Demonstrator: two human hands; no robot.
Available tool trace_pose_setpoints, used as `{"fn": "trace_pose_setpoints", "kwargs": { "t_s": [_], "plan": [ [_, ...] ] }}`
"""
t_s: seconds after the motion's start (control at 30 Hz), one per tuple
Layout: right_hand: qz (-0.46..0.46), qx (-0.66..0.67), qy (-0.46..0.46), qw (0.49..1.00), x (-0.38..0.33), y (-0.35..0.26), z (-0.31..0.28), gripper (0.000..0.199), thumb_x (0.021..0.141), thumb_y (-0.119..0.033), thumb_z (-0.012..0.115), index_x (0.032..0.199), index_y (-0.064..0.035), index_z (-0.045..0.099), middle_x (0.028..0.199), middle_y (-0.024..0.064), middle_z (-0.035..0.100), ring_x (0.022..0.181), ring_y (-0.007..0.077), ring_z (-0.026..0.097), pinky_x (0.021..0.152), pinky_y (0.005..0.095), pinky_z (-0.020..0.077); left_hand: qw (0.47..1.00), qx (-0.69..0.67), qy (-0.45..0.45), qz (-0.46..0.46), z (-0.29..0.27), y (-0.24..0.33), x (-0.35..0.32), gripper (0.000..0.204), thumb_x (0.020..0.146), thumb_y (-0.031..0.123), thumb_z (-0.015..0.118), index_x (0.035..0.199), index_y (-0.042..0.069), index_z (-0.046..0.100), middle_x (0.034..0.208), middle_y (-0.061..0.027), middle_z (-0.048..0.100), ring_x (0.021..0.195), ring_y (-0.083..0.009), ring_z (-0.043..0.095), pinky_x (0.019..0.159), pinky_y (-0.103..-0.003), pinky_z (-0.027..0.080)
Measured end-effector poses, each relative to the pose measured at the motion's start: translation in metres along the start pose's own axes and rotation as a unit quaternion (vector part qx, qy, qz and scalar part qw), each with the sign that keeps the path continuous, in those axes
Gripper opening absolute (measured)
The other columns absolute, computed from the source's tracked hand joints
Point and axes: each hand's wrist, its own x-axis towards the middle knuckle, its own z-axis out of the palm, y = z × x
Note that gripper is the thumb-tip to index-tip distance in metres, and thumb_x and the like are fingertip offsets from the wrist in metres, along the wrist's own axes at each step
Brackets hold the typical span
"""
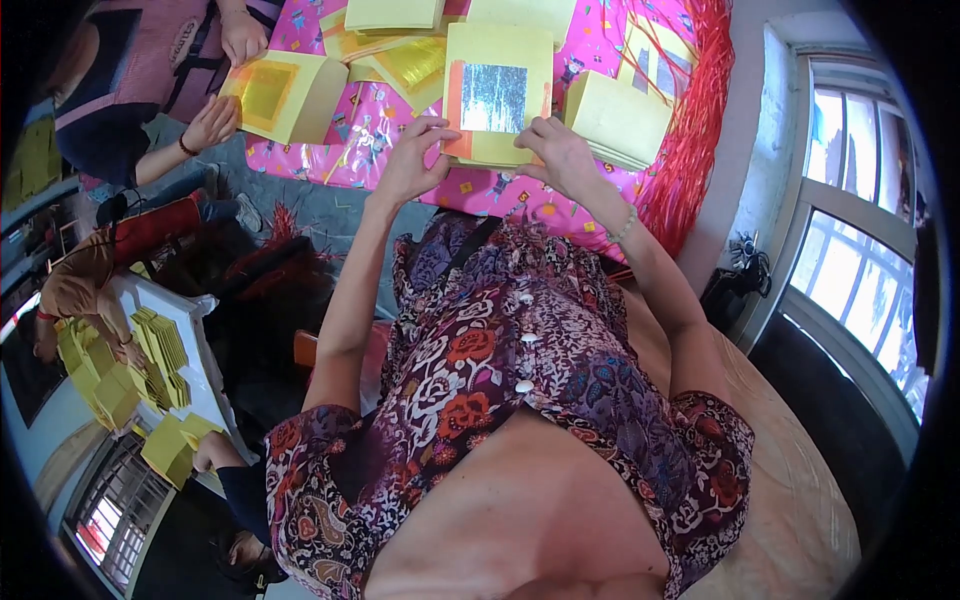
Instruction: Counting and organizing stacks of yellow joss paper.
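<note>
In front of me, at the near edge of the pink table cover, lies a pale yellow paper sheet [497, 48] with a shiny silver foil square [493, 98] on it and orange bands at its sides. My left hand [413, 160] grips the sheet's lower left edge between thumb and fingers. On the other side, my right hand [562, 158], with a bracelet at the wrist, has its fingers closed on the lower right edge. Just right of it sits a thick stack of yellow paper [615, 122]. Yellow sheets with gold squares [412, 68] lie loose behind my left hand.
Red plastic strands [700, 150] hang over the table's right end. At the left, another person's hands [212, 125] hold a yellow stack with a gold square [268, 92]. Farther off, people handle yellow paper stacks [160, 350] on a white table [205, 365]. A barred window [850, 250] stands right.
</note>
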Motion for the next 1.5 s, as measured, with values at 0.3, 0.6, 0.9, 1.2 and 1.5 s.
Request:
{"fn": "trace_pose_setpoints", "kwargs": {
  "t_s": [0.3, 0.6, 0.9, 1.2, 1.5],
  "plan": [
    [-0.003, 0.037, 0.015, 0.999, 0.009, 0.011, -0.005, 0.012, 0.084, -0.023, 0.065, 0.086, -0.0104, 0.066, 0.076, 0.0073, 0.061, 0.075, 0.0263, 0.064, 0.066, 0.0386, 0.0526, 1.0, -0.002, -0.026, 0.012, -0.004, -0.002, 0.005, 0.037, 0.079, 0.011, 0.07, 0.115, 0.013, 0.066, 0.122, -0.0079, 0.057, 0.103, -0.023, 0.061, 0.08, -0.032, 0.053],
    [-0.005, 0.016, 0.002, 1.0, 0.01, 0.01, -0.005, 0.021, 0.08, -0.028, 0.07, 0.09, -0.0098, 0.064, 0.083, 0.0072, 0.06, 0.082, 0.0258, 0.063, 0.069, 0.0381, 0.0529, 0.999, -0.029, -0.026, -0.037, -0.002, -0.006, 0.011, 0.025, 0.085, 0.013, 0.07, 0.11, 0.011, 0.07, 0.118, -0.0072, 0.059, 0.094, -0.0183, 0.064, 0.075, -0.028, 0.054],
    [0.022, -0.06, -0.015, 0.998, 0.01, -0.001, 0.008, 0.054, 0.063, -0.032, 0.083, 0.101, -0.0066, 0.056, 0.098, 0.008, 0.054, 0.094, 0.0255, 0.057, 0.076, 0.0375, 0.0525, 0.998, -0.048, -0.015, -0.039, -0.001, -0.011, 0.016, 0.017, 0.088, 0.014, 0.068, 0.104, 0.01, 0.073, 0.111, -0.0071, 0.062, 0.087, -0.0168, 0.065, 0.07, -0.028, 0.054],
    [0.012, 0.01, -0.011, 1.0, 0.015, 0.01, 0.0, 0.043, 0.064, -0.031, 0.082, 0.091, -0.0082, 0.059, 0.088, 0.0074, 0.057, 0.087, 0.0268, 0.061, 0.074, 0.0389, 0.052, 0.997, -0.052, -0.017, -0.058, -0.001, -0.01, 0.016, 0.017, 0.087, 0.014, 0.068, 0.101, 0.007, 0.073, 0.108, -0.0107, 0.062, 0.086, -0.0219, 0.066, 0.074, -0.031, 0.056],
    [-0.013, 0.006, -0.004, 1.0, 0.012, 0.015, 0.005, 0.024, 0.08, -0.025, 0.071, 0.086, -0.0067, 0.058, 0.08, 0.0086, 0.058, 0.077, 0.0289, 0.064, 0.066, 0.041, 0.0526, 0.997, -0.051, -0.019, -0.049, 0.0, -0.007, 0.013, 0.02, 0.086, 0.015, 0.069, 0.105, 0.008, 0.072, 0.108, -0.0106, 0.059, 0.089, -0.022, 0.065, 0.075, -0.03, 0.056]
  ]
}}
